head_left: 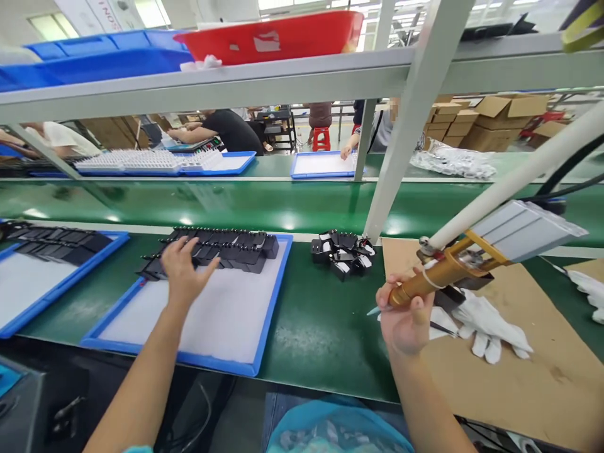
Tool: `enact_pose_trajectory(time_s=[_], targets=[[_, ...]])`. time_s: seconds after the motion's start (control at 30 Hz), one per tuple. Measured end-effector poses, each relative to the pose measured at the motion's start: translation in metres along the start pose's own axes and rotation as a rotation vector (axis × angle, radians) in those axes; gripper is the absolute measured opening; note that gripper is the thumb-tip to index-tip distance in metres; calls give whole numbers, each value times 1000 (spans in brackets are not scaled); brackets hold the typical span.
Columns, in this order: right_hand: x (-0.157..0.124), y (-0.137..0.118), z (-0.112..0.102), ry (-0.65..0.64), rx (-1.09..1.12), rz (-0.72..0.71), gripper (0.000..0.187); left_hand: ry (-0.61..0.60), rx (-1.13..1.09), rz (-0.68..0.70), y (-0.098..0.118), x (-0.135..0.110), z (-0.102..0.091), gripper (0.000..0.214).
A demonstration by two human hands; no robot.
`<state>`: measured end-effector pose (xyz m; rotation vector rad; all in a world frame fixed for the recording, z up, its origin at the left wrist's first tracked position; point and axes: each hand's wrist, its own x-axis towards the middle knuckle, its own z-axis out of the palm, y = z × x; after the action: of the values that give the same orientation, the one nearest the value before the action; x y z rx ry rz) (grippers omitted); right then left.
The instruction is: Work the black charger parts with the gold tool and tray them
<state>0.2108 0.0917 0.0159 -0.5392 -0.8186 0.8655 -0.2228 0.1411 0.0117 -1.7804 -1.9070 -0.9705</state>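
Note:
My left hand (182, 270) reaches over the blue-rimmed tray (264, 302), fingers spread and holding nothing. Beneath and beside it, rows of small black box-shaped parts (240, 255) lie along the tray's far side. My right hand (408, 314) has its fingers curled round the lower end of a gold cylindrical tool (425, 283), which hangs from a white arm. By that hand a thin light-blue tip (374, 311) pokes out; whether I hold it is unclear. Close by, dark pointed tweezers (443, 328) and a white glove (491, 324) lie on cardboard.
A loose pile of black parts (343, 251) sits between the tray and a slanted post (401, 126). Another tray (56, 296) is at left. Overhead, a shelf bears a red bin (283, 38) and blue bins (104, 53). A blue bag (335, 428) is below the edge. People work beyond.

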Motion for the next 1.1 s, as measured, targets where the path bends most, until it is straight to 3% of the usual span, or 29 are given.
enact_pose_trajectory(time_s=[0.1,0.2,0.3,0.4,0.5,0.63,0.77,0.9,1.1], targets=[[-1,-1,2,-8,9,9,35,-337,-347,216,85,8,22,53],[-1,-1,3,-16,24,1,34,-684,-515,333,156,20,67,68],[0,0,4,-23,49,-18,28,-790,-554,302,192,34,110,80],[1,0,4,-24,70,-22,21,-780,-519,271,197,39,124,77],[0,-1,4,-26,84,3,22,-736,-464,247,187,23,102,67],[-2,-4,5,-30,90,34,25,-747,-344,283,185,-29,46,41],[-3,-5,7,-43,87,28,21,-825,-125,269,201,-82,4,50],[-2,-5,7,-44,71,4,24,-903,-150,222,206,-104,-18,56],[0,-4,6,-25,72,-18,28,-1058,-470,128,190,-106,-34,29]])
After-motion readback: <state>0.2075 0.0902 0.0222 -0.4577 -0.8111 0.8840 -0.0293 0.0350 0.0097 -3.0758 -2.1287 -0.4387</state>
